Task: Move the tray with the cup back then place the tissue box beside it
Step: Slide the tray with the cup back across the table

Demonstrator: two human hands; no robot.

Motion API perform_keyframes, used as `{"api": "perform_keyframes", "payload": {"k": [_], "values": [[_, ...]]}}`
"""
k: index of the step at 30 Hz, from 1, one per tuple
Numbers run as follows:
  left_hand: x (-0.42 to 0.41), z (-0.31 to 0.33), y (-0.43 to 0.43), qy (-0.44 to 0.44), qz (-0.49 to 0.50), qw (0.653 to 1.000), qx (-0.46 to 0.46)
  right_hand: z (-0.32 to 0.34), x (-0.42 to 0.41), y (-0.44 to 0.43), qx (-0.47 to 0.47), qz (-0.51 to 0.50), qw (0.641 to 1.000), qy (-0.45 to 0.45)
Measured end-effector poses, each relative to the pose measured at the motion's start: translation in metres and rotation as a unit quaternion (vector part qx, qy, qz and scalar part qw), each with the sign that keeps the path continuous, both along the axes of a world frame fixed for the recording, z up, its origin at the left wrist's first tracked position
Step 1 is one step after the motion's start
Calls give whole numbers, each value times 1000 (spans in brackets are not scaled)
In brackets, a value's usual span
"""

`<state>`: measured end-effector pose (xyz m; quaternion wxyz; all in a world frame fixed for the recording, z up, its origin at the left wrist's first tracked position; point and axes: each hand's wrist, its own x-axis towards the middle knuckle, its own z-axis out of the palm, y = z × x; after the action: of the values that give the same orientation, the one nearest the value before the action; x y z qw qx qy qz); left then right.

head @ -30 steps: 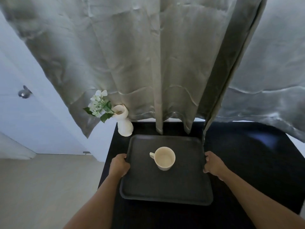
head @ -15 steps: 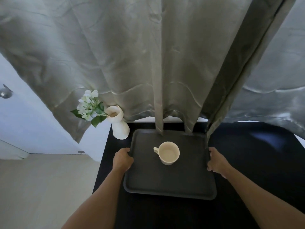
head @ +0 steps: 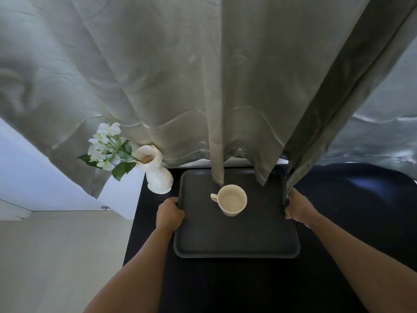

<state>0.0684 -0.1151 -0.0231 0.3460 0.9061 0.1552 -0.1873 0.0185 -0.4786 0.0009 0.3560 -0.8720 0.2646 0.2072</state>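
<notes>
Both hands grip the dark tray at the back of the black bench.

Folds of the grey-green curtain (head: 225,98) hang over the far edge of the dark grey rectangular plastic tray (head: 237,240), hiding its back corners. The left hand (head: 169,213) is curled over the left rim, the right hand (head: 297,207) over the right rim, fingertips tucked out of sight. The cream ceramic cup (head: 232,199) stands upright between them; a white vase of flowers (head: 156,171) sits just left on the bench (head: 248,290).

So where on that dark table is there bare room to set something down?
Right of the dark grey tray, past the right hand, the black table lies bare. Left is crowded: left hand, white vase, table edge.
</notes>
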Motion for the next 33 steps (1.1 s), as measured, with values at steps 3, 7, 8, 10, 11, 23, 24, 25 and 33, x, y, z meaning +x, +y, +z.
{"api": "perform_keyframes", "payload": {"k": [3, 7, 8, 10, 11, 23, 24, 25, 33], "values": [[5, -3, -1, 6, 2, 1000, -3, -3, 8, 0, -13, 3, 1000, -1], [11, -8, -1, 12, 10, 1000, -8, -6, 15, -1, -25, 6, 1000, 14], [12, -9, -1, 13, 12, 1000, -8, -6, 17, -1, -25, 6, 1000, 14], [14, -11, -1, 13, 14, 1000, -8, -7, 19, 0, -27, 8, 1000, 9], [15, -12, -1, 12, 16, 1000, -8, -9, 20, 0, -29, 11, 1000, 7], [31, -17, -7, -2, 14, 1000, -1, -12, 34, -5, -47, 19, 999, -1], [32, -18, -7, -4, 15, 1000, -1, -12, 35, -4, -50, 22, 999, -3], [33, -18, -7, -6, 15, 1000, 0, -12, 36, -3, -52, 25, 998, -4], [38, -23, -7, -10, 16, 1000, -6, -8, 35, -1, -54, 41, 998, 10]]}}
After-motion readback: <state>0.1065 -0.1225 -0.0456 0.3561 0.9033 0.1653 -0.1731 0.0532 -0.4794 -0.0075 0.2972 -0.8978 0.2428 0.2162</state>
